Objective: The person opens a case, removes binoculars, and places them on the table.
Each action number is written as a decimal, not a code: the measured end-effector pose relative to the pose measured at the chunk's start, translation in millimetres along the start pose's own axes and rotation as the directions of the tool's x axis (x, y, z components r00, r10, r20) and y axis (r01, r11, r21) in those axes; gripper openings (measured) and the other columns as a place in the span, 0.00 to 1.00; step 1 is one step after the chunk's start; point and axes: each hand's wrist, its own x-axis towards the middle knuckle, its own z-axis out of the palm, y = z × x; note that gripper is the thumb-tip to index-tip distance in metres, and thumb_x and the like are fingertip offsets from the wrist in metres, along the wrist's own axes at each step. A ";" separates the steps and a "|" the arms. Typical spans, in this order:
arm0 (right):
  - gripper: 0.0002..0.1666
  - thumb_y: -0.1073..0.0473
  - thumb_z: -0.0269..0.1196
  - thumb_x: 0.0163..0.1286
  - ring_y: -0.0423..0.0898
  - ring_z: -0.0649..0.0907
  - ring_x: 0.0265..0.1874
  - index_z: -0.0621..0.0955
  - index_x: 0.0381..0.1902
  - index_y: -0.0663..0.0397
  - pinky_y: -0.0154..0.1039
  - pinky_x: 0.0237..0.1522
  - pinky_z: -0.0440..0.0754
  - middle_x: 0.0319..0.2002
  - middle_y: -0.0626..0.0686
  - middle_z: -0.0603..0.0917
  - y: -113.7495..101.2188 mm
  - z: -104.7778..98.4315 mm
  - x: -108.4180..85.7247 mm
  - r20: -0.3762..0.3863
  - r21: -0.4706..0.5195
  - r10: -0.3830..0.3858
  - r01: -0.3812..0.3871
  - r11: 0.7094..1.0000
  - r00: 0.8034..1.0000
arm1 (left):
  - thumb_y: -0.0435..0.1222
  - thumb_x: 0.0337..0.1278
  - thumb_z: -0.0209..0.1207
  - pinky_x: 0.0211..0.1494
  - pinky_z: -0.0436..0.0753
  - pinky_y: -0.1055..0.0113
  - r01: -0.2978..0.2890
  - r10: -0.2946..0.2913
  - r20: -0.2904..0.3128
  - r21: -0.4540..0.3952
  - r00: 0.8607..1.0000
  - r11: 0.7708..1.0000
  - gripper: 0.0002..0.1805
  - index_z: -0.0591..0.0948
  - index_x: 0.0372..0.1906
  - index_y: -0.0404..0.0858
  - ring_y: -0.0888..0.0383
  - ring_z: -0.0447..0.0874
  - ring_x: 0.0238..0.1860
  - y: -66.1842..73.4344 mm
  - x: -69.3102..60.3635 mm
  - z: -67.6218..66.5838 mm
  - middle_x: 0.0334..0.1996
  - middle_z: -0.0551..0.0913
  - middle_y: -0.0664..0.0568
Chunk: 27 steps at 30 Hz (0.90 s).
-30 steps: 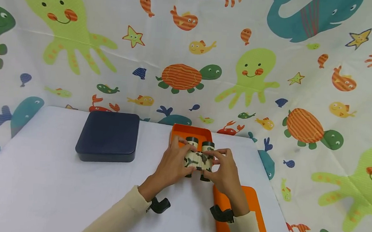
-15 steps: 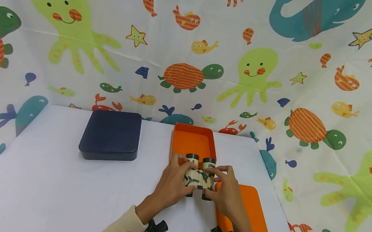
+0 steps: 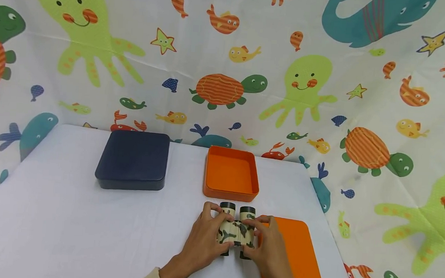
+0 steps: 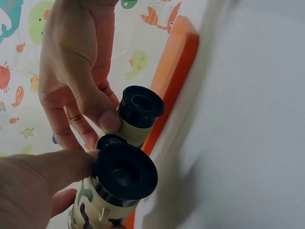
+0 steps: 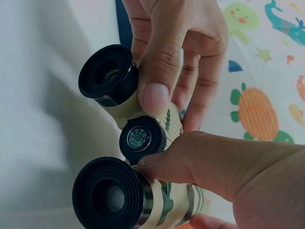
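A pair of camouflage-patterned binoculars (image 3: 236,233) with black eyepieces is between my two hands, near the front of the table. My left hand (image 3: 205,240) grips the left barrel, thumb on the near side and fingers over the top. My right hand (image 3: 271,252) grips the right barrel the same way. In the right wrist view a small compass dial (image 5: 138,138) shows on the hinge between the eyepieces (image 5: 112,193). The left wrist view shows a shadow on the cloth beside the binoculars; whether they touch the table I cannot tell.
Behind the binoculars stands an orange open box (image 3: 229,195). An orange lid (image 3: 295,254) lies to the right, partly under my right hand. A dark blue case (image 3: 134,157) stands at the back left. A sea-animal curtain (image 3: 221,37) hangs behind the white table (image 3: 125,235).
Both hands have drawn the binoculars toward me, from over the orange box to in front of it. The box's inside has come into full view. Box, lid and case stay put.
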 end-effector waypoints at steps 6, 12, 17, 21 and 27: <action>0.34 0.60 0.87 0.47 0.44 0.81 0.40 0.89 0.51 0.28 0.44 0.48 0.84 0.55 0.54 0.77 7.3 8.6 -3.1 0.034 0.005 0.011 -0.011 1.000 0.999 | 0.40 0.43 0.84 0.54 0.79 0.49 0.030 -0.030 -0.013 -0.012 0.999 0.999 0.29 0.86 0.54 0.51 0.51 0.78 0.50 -6.1 -10.0 10.4 0.57 0.71 0.46; 0.35 0.60 0.87 0.47 0.44 0.83 0.41 0.88 0.53 0.28 0.46 0.49 0.86 0.57 0.54 0.76 13.4 13.7 -5.7 0.060 0.024 0.013 -0.015 1.000 0.998 | 0.41 0.44 0.83 0.55 0.80 0.48 0.053 -0.053 0.001 -0.036 0.999 0.998 0.28 0.86 0.54 0.49 0.51 0.78 0.50 -10.0 -15.6 15.6 0.57 0.70 0.46; 0.36 0.60 0.87 0.47 0.44 0.82 0.41 0.88 0.53 0.26 0.44 0.48 0.86 0.57 0.54 0.77 16.2 15.7 -7.5 0.062 0.046 0.016 -0.019 0.999 0.998 | 0.42 0.44 0.83 0.54 0.80 0.48 0.058 -0.058 -0.004 -0.040 0.998 0.998 0.28 0.86 0.55 0.49 0.50 0.78 0.49 -11.2 -18.0 17.2 0.57 0.70 0.46; 0.36 0.60 0.87 0.47 0.44 0.82 0.41 0.88 0.53 0.26 0.42 0.47 0.85 0.57 0.53 0.77 16.9 15.4 -7.0 0.077 0.048 0.023 -0.027 0.998 0.997 | 0.42 0.44 0.84 0.56 0.81 0.47 0.073 -0.073 0.003 -0.037 0.997 0.997 0.29 0.86 0.55 0.50 0.50 0.78 0.51 -12.0 -19.0 18.2 0.58 0.70 0.45; 0.36 0.60 0.87 0.48 0.42 0.80 0.42 0.88 0.53 0.25 0.39 0.45 0.82 0.57 0.51 0.77 17.9 14.7 -6.3 0.083 0.045 0.019 -0.022 0.999 0.996 | 0.43 0.44 0.84 0.54 0.80 0.49 0.075 -0.075 0.001 -0.037 0.997 0.997 0.29 0.86 0.55 0.52 0.50 0.78 0.51 -12.3 -19.4 18.5 0.58 0.70 0.45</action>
